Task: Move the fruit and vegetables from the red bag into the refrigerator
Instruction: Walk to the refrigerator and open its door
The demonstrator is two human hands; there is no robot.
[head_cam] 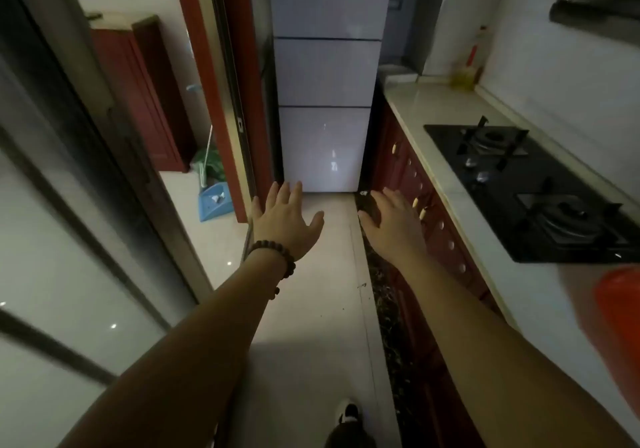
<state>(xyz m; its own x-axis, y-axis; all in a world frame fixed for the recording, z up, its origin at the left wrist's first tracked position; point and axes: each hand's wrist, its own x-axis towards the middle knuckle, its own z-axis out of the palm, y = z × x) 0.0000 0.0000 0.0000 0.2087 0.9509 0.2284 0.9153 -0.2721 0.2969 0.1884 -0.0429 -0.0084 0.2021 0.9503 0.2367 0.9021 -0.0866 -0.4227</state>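
Note:
A tall pale refrigerator (325, 73) with three glossy doors stands shut at the far end of a narrow kitchen. Both my arms reach out toward it. My left hand (285, 219), with a dark bead bracelet on its wrist, is empty with fingers spread. My right hand (393, 221) is likewise spread and holds nothing. Both hands are still short of the fridge doors. A blurred red-orange shape (614, 326), which may be the red bag, sits on the countertop at the right edge. No fruit or vegetables are visible.
A white countertop (446, 129) over red cabinets (415, 184) runs along the right, with a black two-burner hob (530, 188) and an oil bottle (467, 67). A sliding glass door (69, 240) is on the left; a blue dustpan (214, 202) lies beyond the doorframe. My shoe (348, 413) is on the tiled floor.

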